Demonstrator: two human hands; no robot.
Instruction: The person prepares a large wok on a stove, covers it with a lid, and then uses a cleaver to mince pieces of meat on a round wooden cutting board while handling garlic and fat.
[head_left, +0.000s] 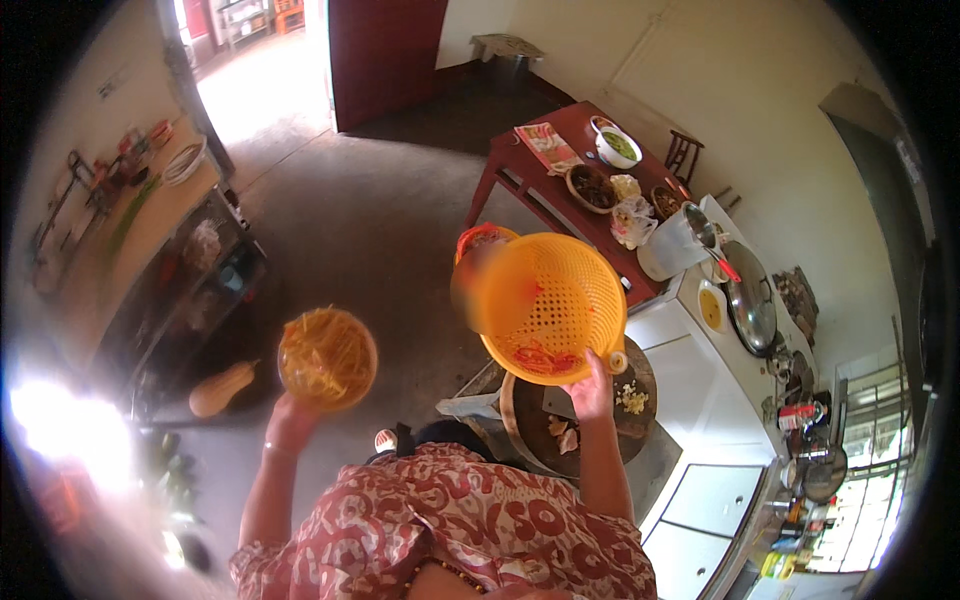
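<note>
My left hand (295, 421) grips the near side of a round bowl (371, 360) filled with yellowish shredded food (326, 352). In my right hand (592, 390) is the rim of a yellow plastic colander (600, 289), tilted so its inside shows. Thin red strips (541, 360) lie in its lower part. Below the colander, a round wooden chopping block (517, 427) bears chopped pale pieces (632, 399), a partly hidden cleaver blade (557, 401) and some brownish-pink pieces (566, 436). A blurred patch hides part of the colander's left side and what is behind it.
A red wooden table (551, 202) with bowls, bags and a cloth stands beyond the colander. To the right runs a white counter (694, 315) with a large lidded pan (750, 300). A butternut squash (223, 388) lies at left by a shelf unit (191, 300).
</note>
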